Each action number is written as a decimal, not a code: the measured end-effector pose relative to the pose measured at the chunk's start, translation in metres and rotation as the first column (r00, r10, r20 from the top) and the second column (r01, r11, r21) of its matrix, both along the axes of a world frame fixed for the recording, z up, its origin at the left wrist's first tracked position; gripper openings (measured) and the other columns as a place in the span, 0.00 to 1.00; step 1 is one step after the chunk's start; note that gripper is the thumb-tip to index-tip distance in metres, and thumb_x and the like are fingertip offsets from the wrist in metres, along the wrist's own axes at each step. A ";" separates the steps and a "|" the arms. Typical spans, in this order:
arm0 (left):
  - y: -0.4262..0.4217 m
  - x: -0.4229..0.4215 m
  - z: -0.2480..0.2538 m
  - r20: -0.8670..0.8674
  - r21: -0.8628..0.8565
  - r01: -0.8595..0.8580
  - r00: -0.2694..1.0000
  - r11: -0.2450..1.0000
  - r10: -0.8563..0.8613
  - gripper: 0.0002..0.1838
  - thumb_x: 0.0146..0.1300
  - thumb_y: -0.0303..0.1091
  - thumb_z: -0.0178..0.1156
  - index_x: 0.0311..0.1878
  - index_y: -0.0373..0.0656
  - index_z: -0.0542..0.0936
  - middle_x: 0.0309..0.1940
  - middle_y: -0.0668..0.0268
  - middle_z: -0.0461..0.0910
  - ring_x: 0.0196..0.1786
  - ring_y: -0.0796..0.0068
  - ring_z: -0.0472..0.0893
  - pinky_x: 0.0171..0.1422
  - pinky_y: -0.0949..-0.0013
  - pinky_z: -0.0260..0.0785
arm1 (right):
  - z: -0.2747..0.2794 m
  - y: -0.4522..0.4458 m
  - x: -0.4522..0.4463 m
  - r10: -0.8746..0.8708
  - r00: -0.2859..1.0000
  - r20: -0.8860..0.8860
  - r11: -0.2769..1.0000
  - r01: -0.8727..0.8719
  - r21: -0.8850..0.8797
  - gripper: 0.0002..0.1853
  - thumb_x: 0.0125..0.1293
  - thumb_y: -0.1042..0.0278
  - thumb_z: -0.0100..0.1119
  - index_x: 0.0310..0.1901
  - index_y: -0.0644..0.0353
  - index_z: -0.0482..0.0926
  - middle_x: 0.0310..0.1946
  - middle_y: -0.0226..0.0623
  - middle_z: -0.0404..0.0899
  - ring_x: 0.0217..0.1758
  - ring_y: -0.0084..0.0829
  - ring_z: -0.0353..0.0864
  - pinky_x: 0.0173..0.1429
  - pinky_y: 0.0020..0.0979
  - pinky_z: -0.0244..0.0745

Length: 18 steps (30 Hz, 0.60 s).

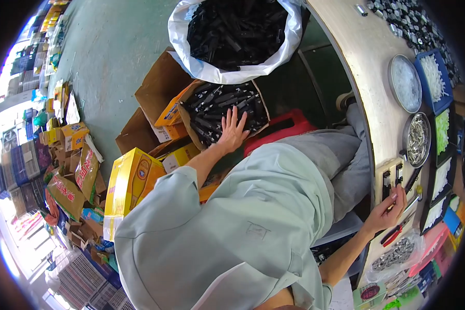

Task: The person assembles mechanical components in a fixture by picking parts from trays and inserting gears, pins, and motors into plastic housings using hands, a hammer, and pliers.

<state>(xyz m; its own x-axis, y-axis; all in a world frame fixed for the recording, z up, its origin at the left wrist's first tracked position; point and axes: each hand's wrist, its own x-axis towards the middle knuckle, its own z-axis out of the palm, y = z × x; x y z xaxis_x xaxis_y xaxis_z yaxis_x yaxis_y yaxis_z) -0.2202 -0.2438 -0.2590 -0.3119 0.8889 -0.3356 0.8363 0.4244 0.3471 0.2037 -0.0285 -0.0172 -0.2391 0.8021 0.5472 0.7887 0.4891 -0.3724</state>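
beside a pale worktop (pixel 364 46), over green floor (pixel 103 67). resting the left hand (pixel 232 135), fingers spread, on black pieces (pixel 212 116) directly beneath palm and fingertips, inside one open carton (pixel 188 124); too heaped to count. holding the right hand (pixel 389 211), thumb and fingers drawn together, at one of two black parts (pixel 399 173) on one pale block (pixel 392 178); hard to say whether pinching it, with the contact hidden by the fingers. farther out, past the left hand, one white bag (pixel 178 26) of dark pieces (pixel 232 36), cut off at the top edge; past the right, one pair of red-handled pliers (pixel 391 235) and two round metal dishes (pixel 390 88).
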 end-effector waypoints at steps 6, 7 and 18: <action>-0.027 -0.002 0.031 -0.220 0.424 -0.382 0.836 0.821 0.503 0.25 0.62 0.21 0.56 0.64 0.40 0.74 0.64 0.48 0.74 0.69 0.45 0.70 0.71 0.46 0.63 | -0.001 -0.001 0.002 0.002 0.999 -0.033 1.000 -0.001 0.008 0.12 0.76 0.82 0.50 0.54 0.75 0.81 0.51 0.51 0.82 0.45 0.37 0.86 0.49 0.32 0.87; -0.037 -0.007 0.022 -0.250 0.374 -0.464 0.784 0.803 0.569 0.26 0.62 0.22 0.57 0.65 0.39 0.73 0.62 0.48 0.74 0.68 0.44 0.70 0.71 0.46 0.64 | -0.001 -0.001 0.002 0.005 1.000 -0.031 1.000 -0.005 0.007 0.12 0.76 0.82 0.50 0.54 0.75 0.81 0.51 0.51 0.82 0.45 0.37 0.86 0.49 0.32 0.87; -0.049 -0.038 0.028 -0.166 0.265 -0.250 0.939 0.931 0.300 0.14 0.67 0.24 0.56 0.56 0.39 0.76 0.47 0.51 0.77 0.51 0.46 0.76 0.56 0.49 0.72 | 0.000 -0.003 0.003 -0.002 0.997 -0.080 1.000 0.001 -0.009 0.12 0.76 0.84 0.49 0.55 0.75 0.80 0.51 0.51 0.81 0.44 0.37 0.86 0.49 0.32 0.86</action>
<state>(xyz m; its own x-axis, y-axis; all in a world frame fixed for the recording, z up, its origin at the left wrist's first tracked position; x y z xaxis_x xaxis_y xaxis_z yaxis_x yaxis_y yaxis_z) -0.2581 -0.2931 -0.2306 -0.5940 0.8038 -0.0316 0.7606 0.5740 0.3034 0.2069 -0.0311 -0.0176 -0.1936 0.8075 0.5571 0.7568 0.4843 -0.4389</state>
